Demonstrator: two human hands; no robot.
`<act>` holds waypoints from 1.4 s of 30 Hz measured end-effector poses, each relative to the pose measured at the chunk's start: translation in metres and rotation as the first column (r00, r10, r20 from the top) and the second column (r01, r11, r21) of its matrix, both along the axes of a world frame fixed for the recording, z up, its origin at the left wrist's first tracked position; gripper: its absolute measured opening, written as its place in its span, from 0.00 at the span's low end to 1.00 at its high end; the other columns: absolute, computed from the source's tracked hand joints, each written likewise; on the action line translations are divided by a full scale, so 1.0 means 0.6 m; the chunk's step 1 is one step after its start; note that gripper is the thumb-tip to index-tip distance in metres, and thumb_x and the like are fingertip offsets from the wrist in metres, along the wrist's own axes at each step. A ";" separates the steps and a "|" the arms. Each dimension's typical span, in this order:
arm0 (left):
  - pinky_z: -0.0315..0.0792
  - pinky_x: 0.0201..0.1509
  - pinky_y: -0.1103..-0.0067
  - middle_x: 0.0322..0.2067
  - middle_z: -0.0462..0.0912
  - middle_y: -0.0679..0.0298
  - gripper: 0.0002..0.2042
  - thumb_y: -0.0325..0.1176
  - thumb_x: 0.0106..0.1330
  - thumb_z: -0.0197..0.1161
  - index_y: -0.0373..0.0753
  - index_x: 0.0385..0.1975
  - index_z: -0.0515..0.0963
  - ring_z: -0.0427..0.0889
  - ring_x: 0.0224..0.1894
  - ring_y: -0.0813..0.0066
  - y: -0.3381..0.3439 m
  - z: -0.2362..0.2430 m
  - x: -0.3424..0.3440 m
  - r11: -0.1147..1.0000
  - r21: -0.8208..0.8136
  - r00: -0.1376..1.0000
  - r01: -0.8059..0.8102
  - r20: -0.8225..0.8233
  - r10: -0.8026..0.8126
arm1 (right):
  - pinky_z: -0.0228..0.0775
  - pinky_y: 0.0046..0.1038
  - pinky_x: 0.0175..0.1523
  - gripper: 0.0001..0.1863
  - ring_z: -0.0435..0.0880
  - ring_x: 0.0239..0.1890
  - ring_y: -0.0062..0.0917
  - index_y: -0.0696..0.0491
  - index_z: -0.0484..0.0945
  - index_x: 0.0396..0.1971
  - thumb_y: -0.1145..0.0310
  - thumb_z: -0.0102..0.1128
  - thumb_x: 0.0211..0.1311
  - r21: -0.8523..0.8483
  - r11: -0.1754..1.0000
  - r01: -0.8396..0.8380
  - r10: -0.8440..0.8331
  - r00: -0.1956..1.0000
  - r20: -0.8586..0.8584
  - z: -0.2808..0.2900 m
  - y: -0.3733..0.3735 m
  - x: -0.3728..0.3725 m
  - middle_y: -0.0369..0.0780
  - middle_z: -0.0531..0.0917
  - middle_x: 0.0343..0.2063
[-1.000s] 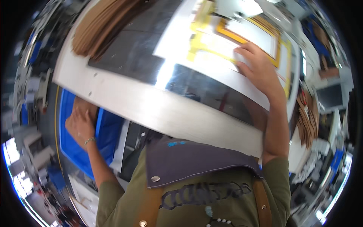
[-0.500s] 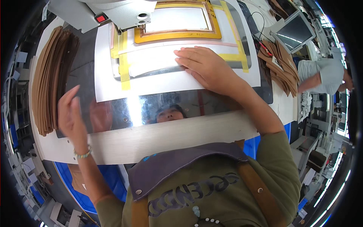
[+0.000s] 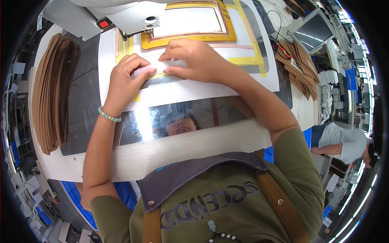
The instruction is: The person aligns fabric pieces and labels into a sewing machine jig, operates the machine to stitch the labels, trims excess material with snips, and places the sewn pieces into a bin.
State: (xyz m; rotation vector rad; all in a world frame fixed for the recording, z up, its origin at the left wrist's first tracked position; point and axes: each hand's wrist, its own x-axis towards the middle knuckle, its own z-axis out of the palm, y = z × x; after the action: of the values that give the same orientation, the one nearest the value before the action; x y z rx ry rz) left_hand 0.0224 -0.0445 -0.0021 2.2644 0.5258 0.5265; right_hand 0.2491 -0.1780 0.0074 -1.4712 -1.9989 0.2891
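Note:
My left hand [image 3: 125, 79], with a beaded bracelet at its wrist, has its thumb and fingers closed on the near edge of a thin white sheet [image 3: 142, 70]. That edge is lifted and looks curled or folded between my hands. On the sheet's right part my right hand [image 3: 196, 60] is bent, its thumb and fingers pinching the same edge. Just beyond my fingers lies a yellow rectangular frame [image 3: 229, 24] with a white middle. Strips of yellow tape [image 3: 247, 61] border a clear plate under the sheet.
A white machine head [image 3: 121, 18] with a red switch overhangs the far left. Stacks of brown pieces stand left [image 3: 50, 97] and right [image 3: 298, 69]. A small screen [image 3: 314, 32] sits at the far right. A shiny metal strip [image 3: 182, 121] runs along the table's near side. Another person [image 3: 340, 139] is at right.
My left hand has come in from the table's left side onto the white sheet. My right hand has shifted left and gone from lying flat to pinching. The sheet's near edge is now raised.

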 end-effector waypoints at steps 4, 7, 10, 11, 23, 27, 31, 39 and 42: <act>0.72 0.43 0.79 0.33 0.82 0.64 0.08 0.30 0.71 0.71 0.30 0.39 0.84 0.77 0.36 0.76 0.003 0.001 0.000 1.000 0.027 1.000 0.010 0.001 -0.010 | 0.79 0.32 0.46 0.11 0.87 0.42 0.34 0.56 0.89 0.41 0.66 0.75 0.65 0.018 0.994 0.109 -0.105 0.984 -0.147 -0.020 0.003 -0.006 0.41 0.88 0.38; 0.74 0.46 0.77 0.37 0.84 0.63 0.09 0.31 0.72 0.70 0.31 0.43 0.86 0.79 0.39 0.72 -0.003 0.006 0.002 0.999 -0.029 1.000 -0.022 -0.008 0.022 | 0.78 0.32 0.47 0.09 0.86 0.42 0.32 0.56 0.89 0.37 0.65 0.75 0.66 -0.032 0.989 0.142 -0.145 0.963 -0.229 -0.021 -0.003 0.005 0.41 0.89 0.35; 0.76 0.52 0.74 0.44 0.86 0.60 0.11 0.33 0.72 0.70 0.33 0.49 0.86 0.83 0.45 0.67 -0.010 0.010 0.003 0.998 0.007 0.996 -0.062 0.068 0.062 | 0.77 0.32 0.51 0.09 0.86 0.41 0.32 0.55 0.89 0.34 0.64 0.74 0.67 0.107 0.989 0.098 -0.091 0.993 -0.069 -0.004 0.001 0.017 0.41 0.89 0.35; 0.77 0.57 0.73 0.47 0.86 0.59 0.13 0.32 0.72 0.69 0.34 0.52 0.85 0.85 0.49 0.66 -0.011 0.011 0.003 0.992 0.102 0.989 -0.077 0.135 0.063 | 0.77 0.32 0.51 0.09 0.86 0.41 0.32 0.55 0.89 0.34 0.64 0.74 0.67 0.128 0.987 0.095 -0.086 0.994 -0.073 0.005 -0.002 0.021 0.41 0.89 0.35; 0.67 0.73 0.67 0.60 0.79 0.57 0.24 0.32 0.65 0.76 0.36 0.61 0.81 0.74 0.67 0.58 -0.036 0.002 0.009 0.965 0.253 0.997 0.062 -0.054 -0.050 | 0.69 0.42 0.69 0.16 0.79 0.66 0.45 0.61 0.79 0.45 0.61 0.58 0.79 -0.111 0.831 0.545 -0.554 0.829 -0.078 0.022 -0.212 0.075 0.53 0.79 0.65; 0.67 0.72 0.66 0.57 0.78 0.57 0.23 0.32 0.65 0.77 0.37 0.59 0.81 0.73 0.65 0.58 -0.044 0.002 0.029 0.969 0.245 0.999 0.044 -0.041 -0.035 | 0.57 0.49 0.79 0.13 0.65 0.77 0.57 0.61 0.76 0.46 0.65 0.52 0.82 -0.072 0.860 0.506 -0.504 0.863 0.038 -0.014 -0.217 0.026 0.63 0.66 0.74; 0.67 0.68 0.65 0.55 0.77 0.57 0.25 0.34 0.61 0.79 0.36 0.57 0.81 0.74 0.60 0.56 -0.058 -0.004 0.049 0.967 0.253 1.000 0.020 0.008 -0.022 | 0.53 0.49 0.81 0.13 0.61 0.79 0.57 0.60 0.78 0.46 0.65 0.51 0.82 -0.060 0.914 0.402 -0.402 0.916 0.010 -0.016 -0.185 -0.007 0.62 0.62 0.77; 0.68 0.61 0.67 0.48 0.82 0.59 0.17 0.34 0.64 0.77 0.38 0.51 0.84 0.77 0.54 0.59 -0.068 -0.004 0.070 0.938 0.339 0.998 -0.065 0.006 0.067 | 0.70 0.38 0.71 0.13 0.82 0.65 0.40 0.57 0.86 0.39 0.62 0.62 0.75 0.047 0.830 0.556 -0.521 0.803 -0.290 0.065 -0.172 0.110 0.47 0.87 0.59; 0.67 0.62 0.66 0.48 0.82 0.59 0.15 0.34 0.65 0.76 0.37 0.49 0.84 0.78 0.54 0.59 -0.069 0.002 0.064 0.947 0.316 0.998 -0.054 0.048 0.041 | 0.78 0.34 0.61 0.11 0.88 0.54 0.31 0.55 0.88 0.44 0.64 0.64 0.76 -0.072 0.750 0.657 -0.629 0.675 -0.385 0.131 -0.170 0.180 0.43 0.89 0.55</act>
State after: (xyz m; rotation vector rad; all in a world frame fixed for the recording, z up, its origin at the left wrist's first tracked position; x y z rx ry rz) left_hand 0.0608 -0.0857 -0.0008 2.5437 0.5059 0.7242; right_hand 0.3571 -0.2801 0.0859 -1.8033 -1.0643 0.1740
